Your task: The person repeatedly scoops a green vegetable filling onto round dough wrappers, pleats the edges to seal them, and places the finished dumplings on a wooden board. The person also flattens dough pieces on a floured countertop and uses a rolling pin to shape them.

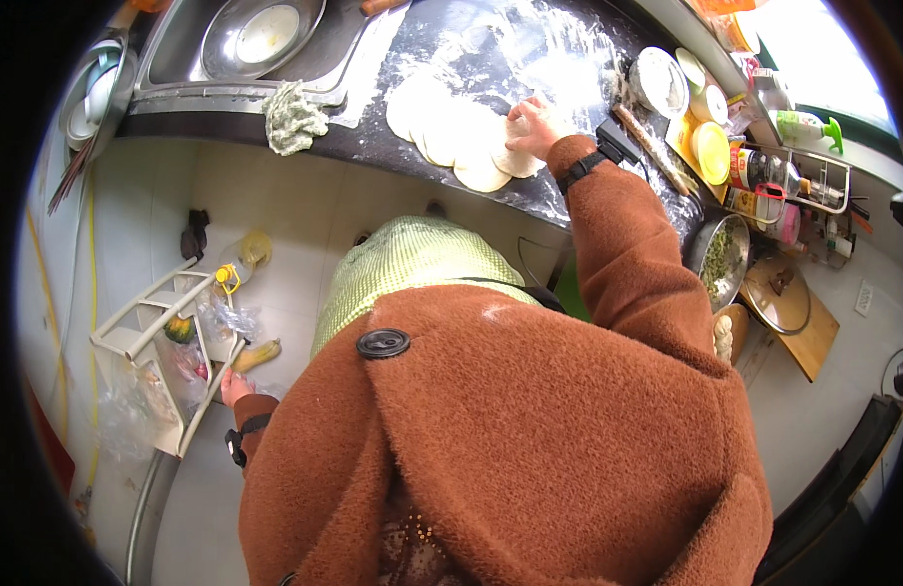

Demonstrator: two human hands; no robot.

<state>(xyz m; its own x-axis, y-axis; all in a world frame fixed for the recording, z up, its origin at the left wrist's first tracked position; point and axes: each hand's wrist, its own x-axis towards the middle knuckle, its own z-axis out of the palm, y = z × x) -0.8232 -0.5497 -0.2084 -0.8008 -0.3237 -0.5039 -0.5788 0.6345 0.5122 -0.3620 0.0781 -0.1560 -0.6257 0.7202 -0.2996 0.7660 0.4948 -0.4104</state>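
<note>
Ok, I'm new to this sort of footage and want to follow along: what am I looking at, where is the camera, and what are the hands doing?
There is no robot here, just a person with bare hands. The single picture comes from a wide fisheye camera on their head, looking down, so straight edges bend near the rim.

The brown sleeves are their own. The right hand is over the dark, flour-dusted counter, fingers on the end of a cluster of overlapping flat dough rounds; whether it grips one is unclear. A wooden rod lies farther right, and a crumpled cloth sits by the sink. The left hand is low, beside a pale rack, with nothing visibly held.
</note>
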